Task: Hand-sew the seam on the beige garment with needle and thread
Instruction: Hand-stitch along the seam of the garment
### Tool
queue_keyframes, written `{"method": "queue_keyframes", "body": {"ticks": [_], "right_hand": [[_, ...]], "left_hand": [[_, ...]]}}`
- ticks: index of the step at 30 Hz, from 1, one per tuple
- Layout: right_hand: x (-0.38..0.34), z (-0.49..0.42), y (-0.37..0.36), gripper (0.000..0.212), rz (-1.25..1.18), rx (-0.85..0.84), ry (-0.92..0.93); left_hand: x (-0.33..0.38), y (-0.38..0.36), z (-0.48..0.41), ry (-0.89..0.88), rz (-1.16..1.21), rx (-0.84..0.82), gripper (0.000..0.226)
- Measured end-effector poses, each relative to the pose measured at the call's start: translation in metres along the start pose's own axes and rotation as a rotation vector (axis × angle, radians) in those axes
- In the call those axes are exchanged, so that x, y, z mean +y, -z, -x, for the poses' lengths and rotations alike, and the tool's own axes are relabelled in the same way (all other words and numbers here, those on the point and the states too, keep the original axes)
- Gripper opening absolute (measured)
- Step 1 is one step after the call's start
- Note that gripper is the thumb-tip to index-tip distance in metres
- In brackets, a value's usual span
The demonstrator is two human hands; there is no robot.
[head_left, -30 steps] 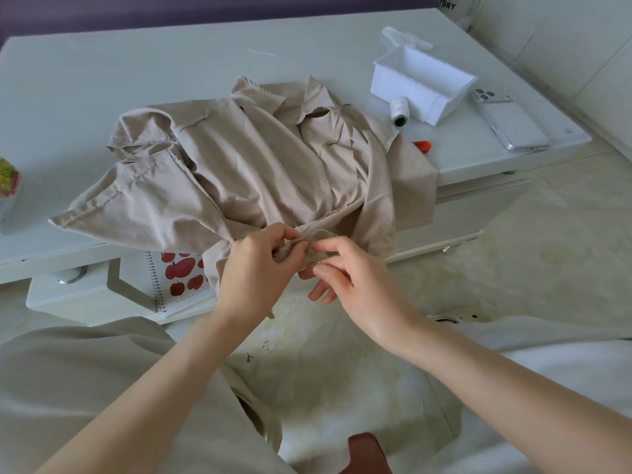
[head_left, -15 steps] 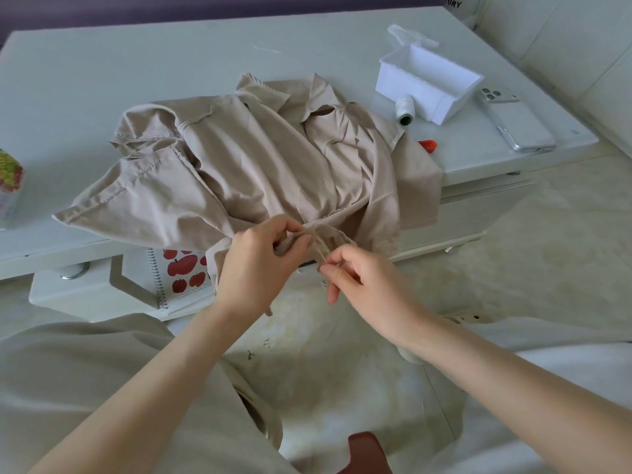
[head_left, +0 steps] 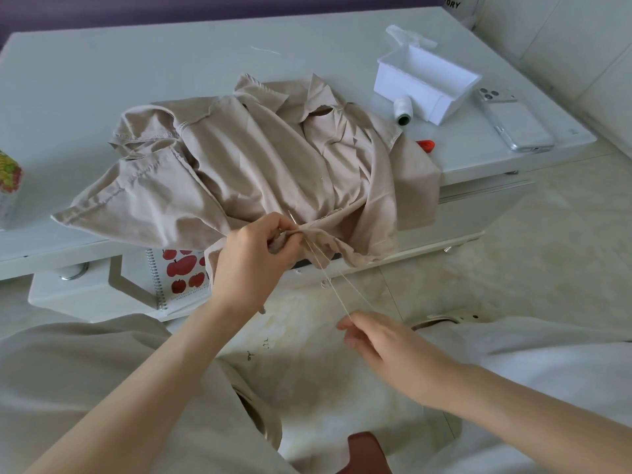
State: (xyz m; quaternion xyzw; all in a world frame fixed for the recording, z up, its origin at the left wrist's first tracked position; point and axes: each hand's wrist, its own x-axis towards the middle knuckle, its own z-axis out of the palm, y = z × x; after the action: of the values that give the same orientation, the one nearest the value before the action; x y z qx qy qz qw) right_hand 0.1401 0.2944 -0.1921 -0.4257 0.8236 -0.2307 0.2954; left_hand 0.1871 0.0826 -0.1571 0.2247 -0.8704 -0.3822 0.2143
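Observation:
The beige garment [head_left: 260, 165] lies crumpled on the white table [head_left: 136, 73], its lower edge hanging over the front. My left hand [head_left: 254, 258] pinches a fold of that edge, and a thin needle [head_left: 291, 216] sticks up beside its fingers. A doubled pale thread [head_left: 330, 278] runs taut from the fold down to my right hand [head_left: 386, 347], which pinches the thread's end below and to the right of the cloth, off the table.
A white box [head_left: 427, 80], a white thread spool [head_left: 403, 111], a small red object [head_left: 425, 144] and a phone [head_left: 514, 119] lie at the table's right. A spiral notebook with apples [head_left: 181, 271] sits under the table edge. Tiled floor lies below.
My right hand has moved down and to the right away from the fold, drawing the thread out taut. My left hand has kept its pinch on the cloth.

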Motion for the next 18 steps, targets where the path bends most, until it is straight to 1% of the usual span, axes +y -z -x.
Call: {"method": "queue_keyframes", "body": {"ticks": [2, 5, 7, 8, 10, 12, 13, 16, 18], "right_hand": [[-0.002, -0.001, 0.001, 0.033, 0.039, 0.112, 0.063], [-0.006, -0.008, 0.012, 0.033, 0.063, 0.397, 0.202], [-0.008, -0.019, 0.025, 0.032, 0.034, 0.552, 0.238], [-0.011, -0.027, 0.032, 0.032, 0.013, 0.603, 0.239], [-0.019, -0.041, 0.045, 0.035, -0.021, 0.652, 0.211], [-0.031, -0.054, 0.056, 0.036, -0.048, 0.643, 0.148], [-0.037, -0.058, 0.060, 0.039, -0.077, 0.594, 0.089], [-0.053, -0.068, 0.072, 0.057, -0.218, 0.314, -0.184], [-0.056, -0.073, 0.077, 0.060, -0.257, 0.120, -0.360]], "left_hand": [[0.001, 0.001, 0.000, -0.002, 0.024, 0.002, 0.005], [0.001, 0.002, 0.001, -0.033, 0.043, -0.031, 0.006], [0.001, 0.000, 0.003, -0.054, 0.047, -0.060, 0.005], [0.002, -0.001, 0.003, -0.065, 0.052, -0.072, 0.005], [0.003, -0.002, 0.005, -0.100, 0.057, -0.092, 0.005], [0.005, -0.003, 0.007, -0.139, 0.053, -0.130, 0.004], [0.005, -0.003, 0.008, -0.154, 0.052, -0.152, 0.003], [0.005, -0.002, 0.010, -0.195, 0.059, -0.197, 0.001], [0.006, -0.001, 0.010, -0.216, 0.053, -0.201, 0.001]]}}
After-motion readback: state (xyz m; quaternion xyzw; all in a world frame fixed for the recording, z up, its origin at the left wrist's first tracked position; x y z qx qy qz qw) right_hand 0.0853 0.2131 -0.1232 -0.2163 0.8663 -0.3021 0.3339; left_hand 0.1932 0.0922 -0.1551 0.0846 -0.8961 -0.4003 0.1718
